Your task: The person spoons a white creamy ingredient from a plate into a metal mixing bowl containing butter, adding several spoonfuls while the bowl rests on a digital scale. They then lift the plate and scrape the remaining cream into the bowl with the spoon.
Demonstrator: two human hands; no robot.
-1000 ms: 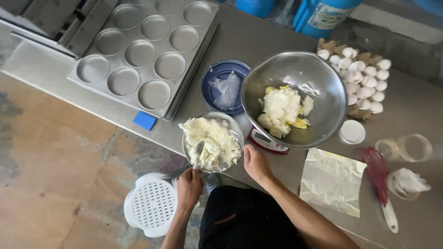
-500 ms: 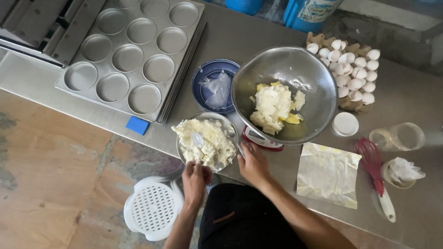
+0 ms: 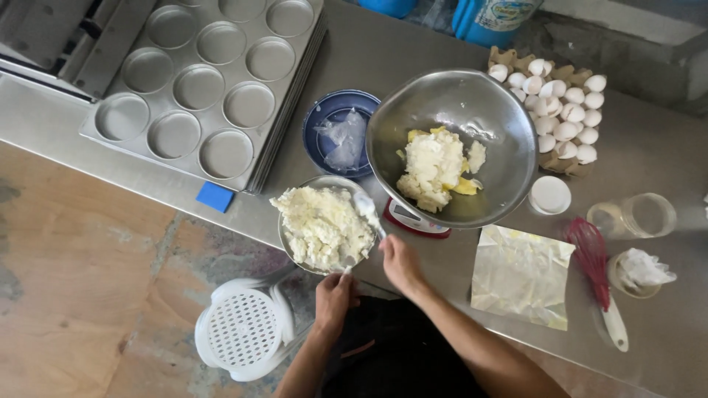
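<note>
My left hand (image 3: pixel 333 301) grips the near rim of a small bowl (image 3: pixel 289 247) heaped with pale crumbly butter (image 3: pixel 321 227) at the counter's front edge. My right hand (image 3: pixel 398 262) holds a spoon (image 3: pixel 366 209) whose bowl rests on the butter's right side. Just beyond, a large steel mixing bowl (image 3: pixel 501 125) sits on a red and white kitchen scale (image 3: pixel 413 220) and holds a lump of white and yellow butter (image 3: pixel 434 168).
A muffin tray (image 3: pixel 203 85) lies at the back left, a blue lid (image 3: pixel 324 118) beside it. Eggshells in a carton (image 3: pixel 564 118), a white cap (image 3: pixel 550 195), a glass jar (image 3: pixel 638 216), a red whisk (image 3: pixel 594 269) and a butter wrapper (image 3: pixel 520 276) lie right. A white stool (image 3: pixel 243 335) stands below.
My left hand rose from below the counter edge to the small bowl's rim. My right hand brought the spoon onto the butter.
</note>
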